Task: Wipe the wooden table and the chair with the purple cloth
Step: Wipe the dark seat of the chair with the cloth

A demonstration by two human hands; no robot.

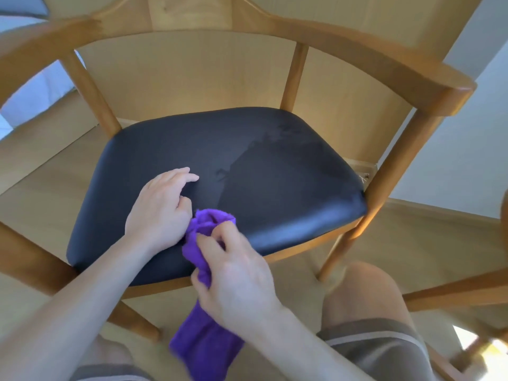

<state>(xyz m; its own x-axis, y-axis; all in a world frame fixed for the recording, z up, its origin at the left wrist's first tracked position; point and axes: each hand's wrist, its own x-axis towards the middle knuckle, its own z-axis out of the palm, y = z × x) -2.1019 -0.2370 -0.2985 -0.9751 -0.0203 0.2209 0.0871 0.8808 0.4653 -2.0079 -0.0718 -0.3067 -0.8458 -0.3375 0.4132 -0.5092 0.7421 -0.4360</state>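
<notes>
While bent over the wooden chair, seen from above. Left hand resting on the near left of the black seat cushion, fingers loosely curled, touching the purple cloth at its right edge; cannot tell whether gripping it. Purple cloth bunched over the seat's near edge, tail hanging down below. Right hand pinching the cloth, fingers curled round it. Damp streaks across the cushion's middle and far right. Bare knee near right, beside a chair leg.

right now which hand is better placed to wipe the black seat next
Right. The right hand grips the purple cloth at the seat's front edge; the left hand only touches it.
</notes>
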